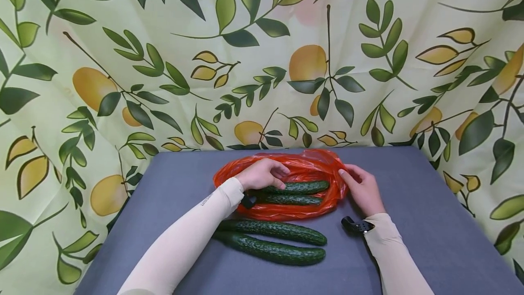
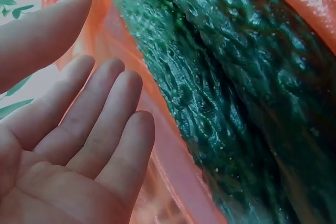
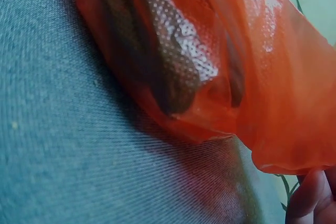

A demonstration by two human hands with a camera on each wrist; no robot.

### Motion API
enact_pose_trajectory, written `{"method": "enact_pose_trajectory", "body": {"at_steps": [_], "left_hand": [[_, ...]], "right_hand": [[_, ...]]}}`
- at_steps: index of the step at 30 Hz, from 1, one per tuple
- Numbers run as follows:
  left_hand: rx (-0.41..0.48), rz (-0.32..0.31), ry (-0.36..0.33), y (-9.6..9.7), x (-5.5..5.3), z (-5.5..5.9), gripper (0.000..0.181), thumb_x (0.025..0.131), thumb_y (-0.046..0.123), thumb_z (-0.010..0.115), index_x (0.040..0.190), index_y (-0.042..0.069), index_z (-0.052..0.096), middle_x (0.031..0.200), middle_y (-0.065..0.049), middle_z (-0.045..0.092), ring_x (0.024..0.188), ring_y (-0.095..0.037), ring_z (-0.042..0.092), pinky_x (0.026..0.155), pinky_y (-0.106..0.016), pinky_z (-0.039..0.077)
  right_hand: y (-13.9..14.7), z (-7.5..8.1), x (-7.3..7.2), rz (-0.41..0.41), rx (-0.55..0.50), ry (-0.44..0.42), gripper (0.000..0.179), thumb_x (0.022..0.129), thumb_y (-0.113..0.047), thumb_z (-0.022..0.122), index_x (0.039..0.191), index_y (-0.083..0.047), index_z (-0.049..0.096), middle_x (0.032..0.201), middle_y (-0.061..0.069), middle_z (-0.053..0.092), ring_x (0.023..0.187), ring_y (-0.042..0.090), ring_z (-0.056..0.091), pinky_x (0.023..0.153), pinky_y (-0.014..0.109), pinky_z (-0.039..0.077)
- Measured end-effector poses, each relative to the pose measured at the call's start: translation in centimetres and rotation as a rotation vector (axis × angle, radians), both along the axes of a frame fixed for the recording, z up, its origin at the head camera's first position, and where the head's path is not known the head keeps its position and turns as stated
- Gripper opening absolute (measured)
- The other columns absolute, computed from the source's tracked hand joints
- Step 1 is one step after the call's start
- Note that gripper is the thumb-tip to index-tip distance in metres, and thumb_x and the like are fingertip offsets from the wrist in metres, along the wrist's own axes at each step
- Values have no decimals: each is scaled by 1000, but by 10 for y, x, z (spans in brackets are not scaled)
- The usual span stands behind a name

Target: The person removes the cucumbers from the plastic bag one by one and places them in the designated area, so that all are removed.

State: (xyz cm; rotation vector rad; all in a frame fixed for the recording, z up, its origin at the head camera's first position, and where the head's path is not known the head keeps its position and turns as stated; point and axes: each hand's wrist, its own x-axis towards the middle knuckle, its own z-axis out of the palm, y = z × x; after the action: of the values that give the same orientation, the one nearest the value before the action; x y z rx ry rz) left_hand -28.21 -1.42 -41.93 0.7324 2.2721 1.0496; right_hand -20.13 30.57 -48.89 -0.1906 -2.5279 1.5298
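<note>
A red plastic bag (image 1: 282, 214) lies with its mouth spread wide in the head view. Inside it, two dark green cucumbers, one farther back (image 1: 307, 188) and one nearer (image 1: 294, 200), rest side by side. My left hand (image 1: 264, 174) hovers over the bag's left part, overlapping the back cucumber. In the left wrist view its fingers (image 2: 118, 108) are loosely bent, with nothing in them, beside the bumpy cucumber skin (image 2: 173, 87). My right hand (image 1: 363, 190) pinches the bag's right edge between thumb and fingers. The right wrist view shows the bag's film (image 3: 289, 114) stretched toward those fingertips.
In front of the bag, two more long cucumbers, an upper one (image 1: 282, 230) and a lower one (image 1: 282, 251), lie on the grey tabletop (image 1: 417, 195). My left forearm crosses their left ends. A leaf-and-fruit patterned cloth (image 1: 262, 63) hangs behind the table.
</note>
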Motion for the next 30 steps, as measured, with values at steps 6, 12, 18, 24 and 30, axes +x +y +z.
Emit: {"method": "enact_pose_trajectory", "body": {"at_steps": [6,12,18,24,30], "left_hand": [[-25,1,24,2,-5,-5,49,93,13,85,140,4,71,140,-12,74,128,-28,71,113,-45,56],[-64,-34,11,9,-6,-11,47,94,13,85,138,7,73,139,-9,75,125,-26,72,111,-42,56],[-93,-50,30,13,-7,-14,42,94,12,84,135,11,75,137,-5,75,124,-23,71,112,-42,56],[-115,-49,26,12,-6,-14,41,94,12,84,134,12,76,136,-5,75,127,-23,71,114,-42,54],[-132,-45,20,14,-6,-15,40,95,12,83,135,13,76,137,-3,75,129,-23,69,115,-43,54]], "right_hand": [[-2,-1,-2,-7,0,28,50,109,-46,63,140,-8,71,133,18,74,100,-3,60,87,9,48],[-3,-5,-1,-8,1,33,48,109,-44,63,139,-7,71,132,19,74,98,-5,60,87,8,47],[-2,-4,-2,-6,11,26,50,109,-46,63,140,-8,71,133,17,74,101,-4,60,90,10,46],[-2,-5,-2,-7,23,-5,51,109,-47,61,142,-8,70,136,17,73,105,4,60,92,11,47],[-1,-5,-3,2,4,-12,53,109,-48,60,143,-9,69,138,17,72,112,15,61,93,12,47]]}}
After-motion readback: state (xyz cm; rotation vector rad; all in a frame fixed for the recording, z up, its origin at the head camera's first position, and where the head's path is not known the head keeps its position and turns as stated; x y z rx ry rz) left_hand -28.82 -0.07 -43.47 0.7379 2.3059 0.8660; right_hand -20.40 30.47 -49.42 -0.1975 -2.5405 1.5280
